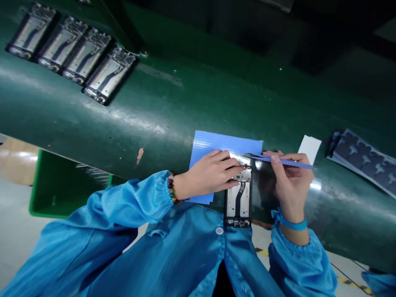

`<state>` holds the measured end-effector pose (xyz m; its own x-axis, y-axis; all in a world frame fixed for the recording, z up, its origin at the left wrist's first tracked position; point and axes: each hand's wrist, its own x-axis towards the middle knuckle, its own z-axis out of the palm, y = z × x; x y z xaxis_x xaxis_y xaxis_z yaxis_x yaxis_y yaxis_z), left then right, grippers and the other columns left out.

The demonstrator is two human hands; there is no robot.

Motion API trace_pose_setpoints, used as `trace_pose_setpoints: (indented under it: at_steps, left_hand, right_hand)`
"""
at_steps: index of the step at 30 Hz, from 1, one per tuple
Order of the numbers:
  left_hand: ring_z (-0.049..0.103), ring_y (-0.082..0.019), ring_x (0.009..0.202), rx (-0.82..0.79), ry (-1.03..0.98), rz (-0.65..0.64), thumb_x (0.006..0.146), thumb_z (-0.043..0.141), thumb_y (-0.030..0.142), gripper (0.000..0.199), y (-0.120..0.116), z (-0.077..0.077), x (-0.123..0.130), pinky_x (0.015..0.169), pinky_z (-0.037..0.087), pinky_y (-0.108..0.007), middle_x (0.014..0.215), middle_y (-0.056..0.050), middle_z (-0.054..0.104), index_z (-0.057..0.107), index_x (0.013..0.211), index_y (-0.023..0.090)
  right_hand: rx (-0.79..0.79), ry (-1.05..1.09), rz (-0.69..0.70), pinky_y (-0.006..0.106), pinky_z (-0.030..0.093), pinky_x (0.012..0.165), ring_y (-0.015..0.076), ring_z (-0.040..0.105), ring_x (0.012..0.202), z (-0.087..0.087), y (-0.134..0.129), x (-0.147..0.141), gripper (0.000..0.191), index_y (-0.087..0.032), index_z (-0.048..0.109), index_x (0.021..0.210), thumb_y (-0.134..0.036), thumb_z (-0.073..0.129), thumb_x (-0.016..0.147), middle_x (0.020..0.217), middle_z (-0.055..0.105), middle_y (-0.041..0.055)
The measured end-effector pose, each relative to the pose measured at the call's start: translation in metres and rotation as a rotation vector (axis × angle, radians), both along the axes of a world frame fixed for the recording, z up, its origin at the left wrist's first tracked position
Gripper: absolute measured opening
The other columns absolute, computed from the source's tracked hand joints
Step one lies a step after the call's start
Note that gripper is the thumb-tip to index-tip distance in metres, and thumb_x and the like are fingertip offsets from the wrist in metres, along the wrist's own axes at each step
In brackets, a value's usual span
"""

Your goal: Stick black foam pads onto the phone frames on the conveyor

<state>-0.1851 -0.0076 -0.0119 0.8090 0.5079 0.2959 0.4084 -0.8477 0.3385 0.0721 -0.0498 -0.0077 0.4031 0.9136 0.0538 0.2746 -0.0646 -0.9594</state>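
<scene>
An opened phone (238, 202) lies at the front edge of the green table, its circuit board at the far end and a black ribbon strip down its middle. My left hand (216, 172) rests over the upper left of the phone, fingertips on the circuit board; whether anything small is under them is hidden. Between thumb and fingers, my right hand (292, 177) holds purple tweezers (287, 161) nearly level, their dark tips above the phone's far end. A blue sheet (229, 141) lies partly under my left hand.
Several opened phones (109, 75) lie in a row at the back left. White paper pieces (310, 147) and a stack of dark patterned sheets (365, 159) are at the right. A green bin (52, 185) stands below the table's left edge.
</scene>
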Motion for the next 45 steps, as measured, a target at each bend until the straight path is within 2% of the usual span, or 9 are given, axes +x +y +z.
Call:
trace_pose_setpoints:
  at_steps: [9, 13, 18, 23, 28, 36, 40, 43, 45]
  left_hand:
    - [0.067, -0.026, 0.116, -0.054, 0.05, 0.0, 0.113, 0.07, 0.044, 0.036, 0.0, 0.004, 0.0, 0.094, 0.05, -0.04, 0.13, -0.01, 0.08, 0.075, 0.138, 0.018]
    - [0.068, -0.025, 0.115, -0.067, 0.033, -0.01, 0.113, 0.07, 0.044, 0.035, 0.001, 0.002, 0.0, 0.093, 0.051, -0.039, 0.129, -0.009, 0.081, 0.075, 0.137, 0.019]
    - [0.069, -0.025, 0.116, -0.056, 0.001, -0.005, 0.113, 0.069, 0.043, 0.033, 0.004, -0.002, -0.003, 0.097, 0.053, -0.04, 0.133, -0.007, 0.083, 0.075, 0.136, 0.019]
    - [0.069, -0.026, 0.118, -0.096, 0.013, -0.003, 0.113, 0.069, 0.043, 0.033, 0.005, -0.003, -0.005, 0.099, 0.055, -0.042, 0.133, -0.008, 0.083, 0.075, 0.136, 0.02]
    - [0.07, -0.026, 0.12, -0.098, -0.002, -0.003, 0.114, 0.068, 0.043, 0.031, 0.006, -0.005, -0.005, 0.101, 0.057, -0.043, 0.135, -0.009, 0.082, 0.076, 0.133, 0.021]
    - [0.071, -0.025, 0.122, 0.012, -0.081, -0.071, 0.111, 0.072, 0.032, 0.013, 0.005, -0.006, -0.007, 0.098, 0.06, -0.039, 0.139, -0.006, 0.08, 0.081, 0.114, 0.023]
    - [0.074, -0.024, 0.122, 0.146, -0.065, -0.077, 0.108, 0.074, 0.021, 0.006, 0.0, 0.0, -0.011, 0.092, 0.062, -0.036, 0.133, -0.005, 0.082, 0.081, 0.109, 0.02]
    - [0.075, -0.023, 0.123, 0.191, -0.121, -0.139, 0.109, 0.075, 0.021, 0.009, 0.003, 0.009, -0.005, 0.103, 0.063, -0.038, 0.126, -0.001, 0.085, 0.08, 0.101, 0.02]
    - [0.076, -0.021, 0.121, 0.192, -0.161, -0.223, 0.112, 0.072, 0.029, 0.018, 0.009, 0.016, 0.012, 0.112, 0.061, -0.038, 0.123, 0.001, 0.085, 0.08, 0.097, 0.022]
  right_hand:
    - [-0.032, -0.03, -0.115, 0.058, 0.059, 0.123, 0.0252, 0.084, 0.105, -0.012, 0.005, -0.005, 0.041, -0.025, 0.067, 0.094, -0.054, 0.096, 0.088, 0.092, 0.079, -0.0012]
    - [-0.021, 0.037, -0.122, 0.061, 0.058, 0.124, 0.0243, 0.086, 0.097, -0.007, 0.006, -0.006, 0.042, -0.026, 0.063, 0.09, -0.049, 0.097, 0.086, 0.092, 0.078, -0.0027]
    - [0.051, 0.156, -0.118, 0.062, 0.053, 0.131, 0.0226, 0.087, 0.086, 0.007, -0.02, -0.01, 0.039, -0.027, 0.06, 0.087, -0.038, 0.097, 0.088, 0.078, 0.074, -0.008]
    - [-0.014, 0.1, -0.089, 0.064, 0.053, 0.131, 0.0241, 0.087, 0.087, 0.002, -0.05, -0.023, 0.037, -0.026, 0.058, 0.087, -0.037, 0.093, 0.092, 0.083, 0.08, -0.0023]
    - [-0.035, 0.032, -0.101, 0.065, 0.051, 0.132, 0.024, 0.086, 0.087, -0.002, -0.052, -0.028, 0.036, -0.026, 0.061, 0.084, -0.042, 0.092, 0.092, 0.078, 0.072, -0.005]
    - [-0.005, 0.084, -0.08, 0.06, 0.058, 0.125, 0.0225, 0.085, 0.085, 0.001, -0.049, -0.032, 0.036, -0.025, 0.06, 0.084, -0.039, 0.093, 0.091, 0.078, 0.076, -0.0033]
    - [0.165, 0.185, -0.291, 0.053, 0.065, 0.114, 0.0201, 0.083, 0.082, 0.0, -0.046, 0.001, 0.037, -0.024, 0.06, 0.087, -0.036, 0.095, 0.088, 0.078, 0.073, -0.005]
    - [0.303, 0.235, -0.454, 0.048, 0.069, 0.104, 0.0169, 0.077, 0.079, -0.002, -0.047, 0.053, 0.037, -0.026, 0.06, 0.086, -0.043, 0.092, 0.088, 0.077, 0.061, -0.0077]
    - [0.285, 0.21, -0.483, 0.05, 0.068, 0.107, 0.0178, 0.076, 0.079, -0.004, -0.051, 0.087, 0.037, -0.028, 0.06, 0.085, -0.039, 0.094, 0.085, 0.08, 0.061, -0.0063]
